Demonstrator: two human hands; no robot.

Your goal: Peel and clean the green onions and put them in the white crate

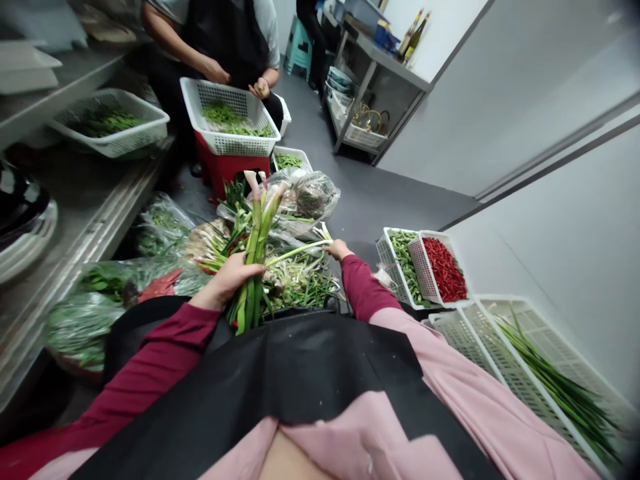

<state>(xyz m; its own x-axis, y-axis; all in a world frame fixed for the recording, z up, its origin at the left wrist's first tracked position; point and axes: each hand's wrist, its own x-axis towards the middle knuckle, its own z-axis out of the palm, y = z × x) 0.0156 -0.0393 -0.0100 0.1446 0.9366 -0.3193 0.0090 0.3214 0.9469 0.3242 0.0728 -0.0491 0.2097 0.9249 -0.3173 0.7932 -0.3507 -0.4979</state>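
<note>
My left hand (231,277) is wrapped round a bunch of thick green garlic stalks (257,233), held upright with the pinkish-white root ends at the top. My right hand (340,249) is closed on a thin pale-green strand (300,251) that stretches across to the bunch. Several white stem ends (323,232) stick out beside the right fingers; whether they are in its grip, I cannot tell. Below both hands lies a pile of green and whitish trimmings (300,277). More rooted stalks (210,243) lie to the left of the bunch.
Opposite me, a co-worker's hands are over a white basket (235,143) of green vegetables on a red stool (220,170). Baskets of green peppers (407,263), red chillies (443,270) and long green stalks (555,380) stand on the right. Bagged greens (85,327) and a metal shelf (95,220) are left.
</note>
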